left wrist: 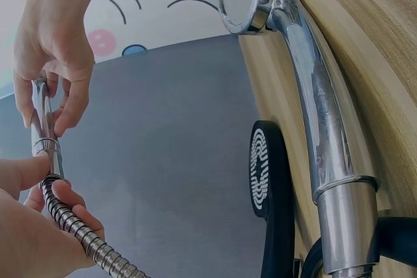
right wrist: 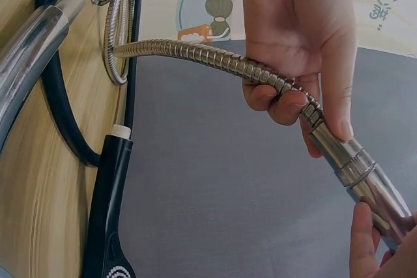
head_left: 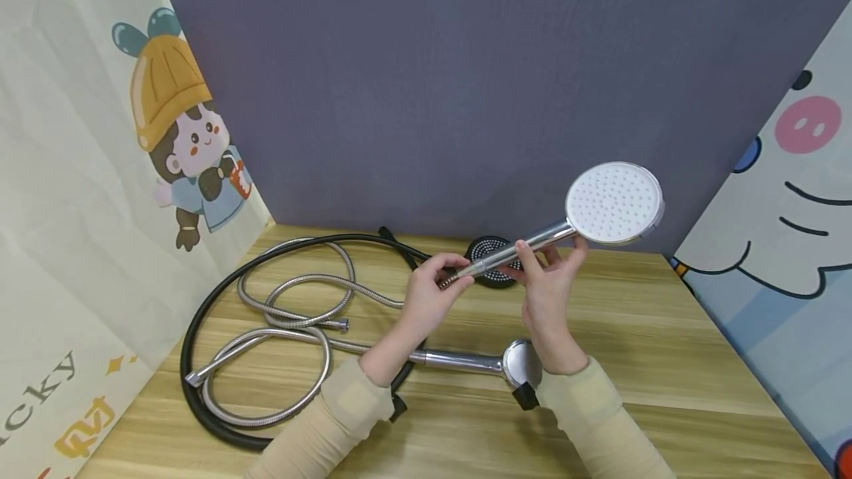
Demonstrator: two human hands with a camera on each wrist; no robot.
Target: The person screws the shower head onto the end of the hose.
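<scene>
In the head view a chrome shower head (head_left: 614,202) with a round white spray face is held up above the table, tilted. My right hand (head_left: 551,294) grips its handle (head_left: 542,237) between thumb and fingers. The end of a metal shower hose (right wrist: 195,54) meets the handle's lower end. There my left hand (head_left: 433,298) pinches the hose's connector (right wrist: 331,148) with thumb and fingertips, the hose running back across its fingers. Connector and handle look joined in line; how tightly, I cannot tell.
On the wooden table (head_left: 665,361) lie a second chrome shower head (head_left: 522,363) on its metal hose and a black shower head (head_left: 491,250). A black hose (head_left: 189,338) loops round the coiled metal hoses at left. A grey panel (head_left: 466,94) stands behind.
</scene>
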